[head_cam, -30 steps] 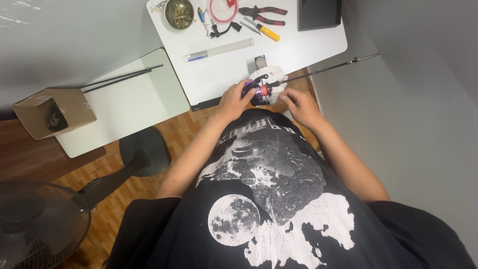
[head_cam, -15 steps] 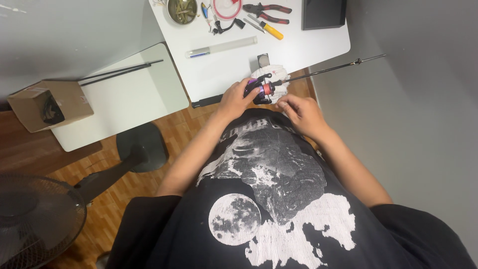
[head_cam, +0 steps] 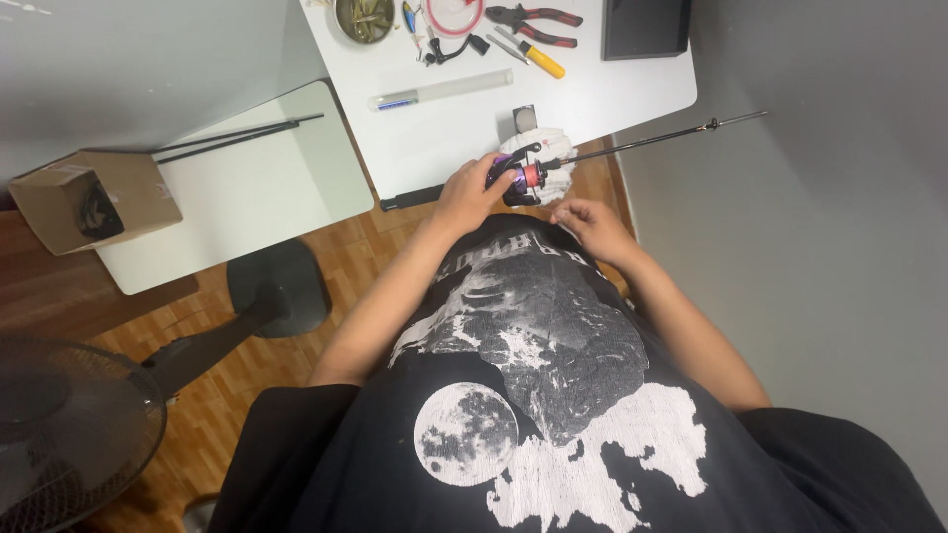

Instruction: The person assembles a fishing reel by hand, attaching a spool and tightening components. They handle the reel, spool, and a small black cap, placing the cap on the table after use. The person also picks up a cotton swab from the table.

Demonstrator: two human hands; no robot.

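Two hands in play: the fishing reel (head_cam: 518,176) is being clamped by left hand (head_cam: 472,193) fingers at the near desk (head_cam: 592,89) edge, on white cloth (head_cam: 553,158); right hand (head_cam: 591,225) is being held loosely curled, empty. Rod (head_cam: 652,138) looks attached; work unfinished.

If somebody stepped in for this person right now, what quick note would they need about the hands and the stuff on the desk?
Left hand: gripping the purple and black fishing reel at the near edge of the white desk.
Right hand: just off the reel, low by the shirt, fingers pinched; whether it holds anything is too small to tell.
The reel rests on a white cloth; the thin dark rod runs from it out past the desk's right edge.
Spare tools at the far side: red-handled pliers, yellow-handled tool, clear tube, bowl of small parts.
Done: reel is in hand on the cloth.
Left: the pictures do not settle it.
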